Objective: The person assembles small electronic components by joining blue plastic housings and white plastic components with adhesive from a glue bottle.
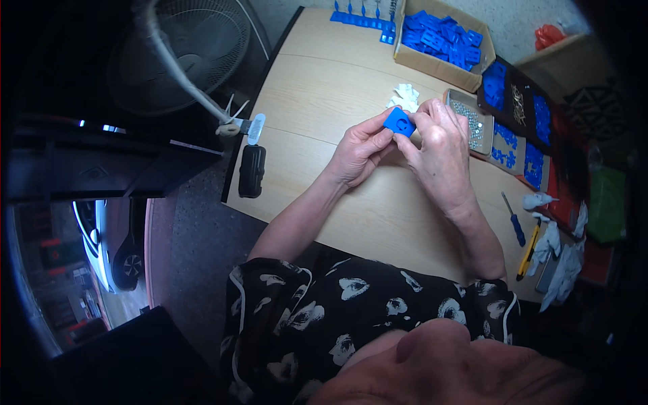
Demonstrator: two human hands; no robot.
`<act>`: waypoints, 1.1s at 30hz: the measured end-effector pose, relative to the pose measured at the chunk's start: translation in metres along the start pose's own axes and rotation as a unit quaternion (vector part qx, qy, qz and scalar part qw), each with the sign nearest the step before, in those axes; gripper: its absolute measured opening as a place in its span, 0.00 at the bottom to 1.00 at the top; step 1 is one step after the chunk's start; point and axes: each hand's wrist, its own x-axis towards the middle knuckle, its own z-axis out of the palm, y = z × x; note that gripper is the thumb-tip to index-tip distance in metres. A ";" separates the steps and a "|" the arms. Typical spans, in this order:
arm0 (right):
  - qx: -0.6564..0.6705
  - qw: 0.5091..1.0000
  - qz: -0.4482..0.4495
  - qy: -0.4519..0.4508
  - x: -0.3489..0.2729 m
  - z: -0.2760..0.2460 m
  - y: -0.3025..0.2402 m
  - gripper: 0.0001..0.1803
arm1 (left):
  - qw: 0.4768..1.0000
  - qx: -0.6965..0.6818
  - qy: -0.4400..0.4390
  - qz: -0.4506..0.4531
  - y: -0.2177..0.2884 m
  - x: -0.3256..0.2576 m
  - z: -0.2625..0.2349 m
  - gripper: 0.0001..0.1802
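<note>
A small blue plastic part [399,121] is held above the wooden table [324,94] between both hands. My left hand [360,150] grips its lower left side with thumb and fingers. From the right, my right hand [439,145] pinches its right edge with the fingertips. Just behind the hands lies crumpled white paper [403,96]. A small open box of tiny shiny metal pieces [470,123] sits right behind my right hand.
A cardboard box of blue parts [442,39] stands at the back, a row of blue parts [361,19] beside it. More blue parts [513,145] lie right. A blue screwdriver [514,221], a yellow knife [526,251] and white rags [563,260] lie near the right edge. A fan [182,50] stands left.
</note>
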 end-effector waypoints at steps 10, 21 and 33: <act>0.046 0.998 -0.013 0.042 0.011 -0.003 -0.005 0.19 | 0.999 0.039 -0.014 0.027 0.028 0.004 0.004 0.24; 0.085 0.995 0.029 0.038 0.017 0.004 0.009 0.16 | 0.996 0.091 -0.005 -0.006 0.036 0.015 0.004 0.25; 0.327 0.926 0.189 -0.032 0.022 0.010 0.049 0.13 | 0.998 0.004 0.017 -0.058 0.035 0.020 -0.012 0.24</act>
